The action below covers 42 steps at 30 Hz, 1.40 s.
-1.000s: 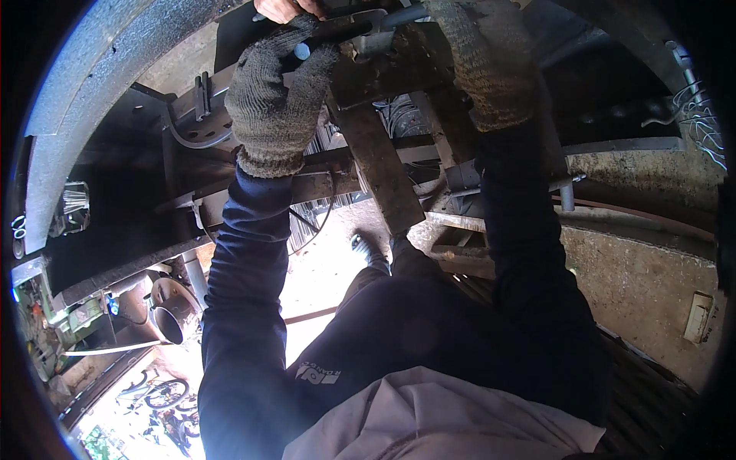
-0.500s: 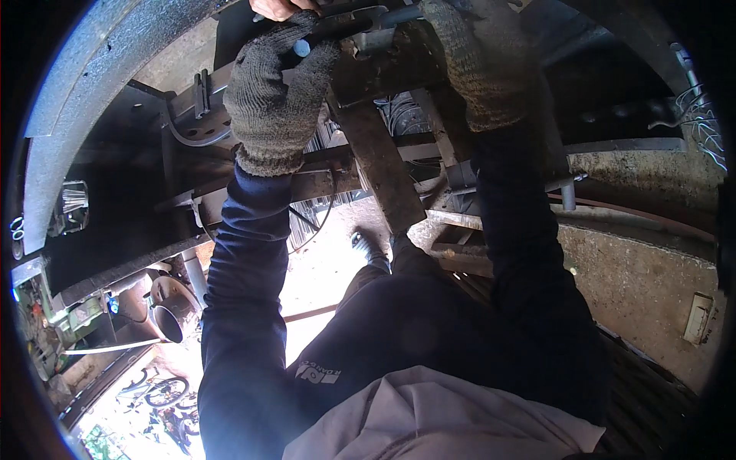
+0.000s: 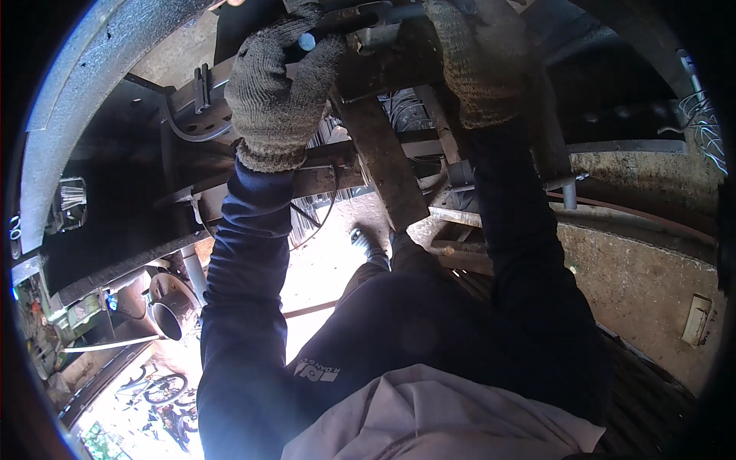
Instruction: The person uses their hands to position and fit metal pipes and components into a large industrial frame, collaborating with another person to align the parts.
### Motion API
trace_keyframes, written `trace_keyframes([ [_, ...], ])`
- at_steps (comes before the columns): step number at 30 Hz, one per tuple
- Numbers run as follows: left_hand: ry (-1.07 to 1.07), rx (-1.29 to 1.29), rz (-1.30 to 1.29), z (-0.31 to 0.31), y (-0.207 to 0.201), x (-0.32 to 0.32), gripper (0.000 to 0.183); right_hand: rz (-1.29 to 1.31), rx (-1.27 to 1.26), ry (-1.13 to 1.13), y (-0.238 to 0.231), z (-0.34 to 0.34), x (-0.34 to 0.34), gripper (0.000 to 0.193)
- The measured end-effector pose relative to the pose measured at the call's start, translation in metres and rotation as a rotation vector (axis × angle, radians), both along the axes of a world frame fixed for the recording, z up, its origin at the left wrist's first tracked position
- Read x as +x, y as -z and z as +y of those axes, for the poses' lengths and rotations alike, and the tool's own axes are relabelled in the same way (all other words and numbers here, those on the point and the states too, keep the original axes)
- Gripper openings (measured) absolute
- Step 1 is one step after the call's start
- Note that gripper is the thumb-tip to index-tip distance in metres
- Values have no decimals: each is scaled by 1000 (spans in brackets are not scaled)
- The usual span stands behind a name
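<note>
Both my hands wear grey knitted work gloves. At the upper left, my left hand (image 3: 280, 96) is closed round a dark metal bar, whose pale round end (image 3: 307, 41) shows between thumb and fingers. My right hand (image 3: 483, 69) is across from it at the upper right, closed at the end of a grey round pipe (image 3: 402, 13); its fingertips are hidden at the top edge. Between the hands is a dark metal block (image 3: 395, 65) with a bracket-like top. A flat, worn metal bar (image 3: 383, 165) slopes from it down toward my body.
A curved grey metal rim (image 3: 84, 84) sweeps along the left. Bent steel wires (image 3: 701, 126) hang at the far right, above a stained wall (image 3: 632, 268). Bicycles (image 3: 165, 391) stand in bright light at the lower left, near a round metal pipe (image 3: 165, 320).
Another person's bare hand at the top edge has moved left and almost out of view. My own hands have barely shifted and keep their grip.
</note>
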<state>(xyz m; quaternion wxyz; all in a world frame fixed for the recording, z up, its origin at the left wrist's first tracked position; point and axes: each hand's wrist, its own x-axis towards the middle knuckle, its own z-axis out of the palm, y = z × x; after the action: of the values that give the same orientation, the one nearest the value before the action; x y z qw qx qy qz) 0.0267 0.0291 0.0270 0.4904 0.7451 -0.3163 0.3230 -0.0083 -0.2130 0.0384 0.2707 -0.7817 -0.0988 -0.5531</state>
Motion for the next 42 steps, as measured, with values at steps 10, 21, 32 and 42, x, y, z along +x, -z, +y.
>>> trace_keyframes([
  [10, 102, -30, 17, -4, -7, 0, 30, 62, 161, -219, -7, 8, 3, 51],
  [21, 46, 29, -52, -1, -3, 0, 29, 46, 195, -266, -3, 4, 2, 54],
  [32, 109, -51, 11, -4, -2, 0, 29, 53, 227, -278, -2, 4, 3, 57],
  [42, 42, 23, -58, 0, -2, 3, 30, 130, 255, -289, -11, 6, -4, 60],
])
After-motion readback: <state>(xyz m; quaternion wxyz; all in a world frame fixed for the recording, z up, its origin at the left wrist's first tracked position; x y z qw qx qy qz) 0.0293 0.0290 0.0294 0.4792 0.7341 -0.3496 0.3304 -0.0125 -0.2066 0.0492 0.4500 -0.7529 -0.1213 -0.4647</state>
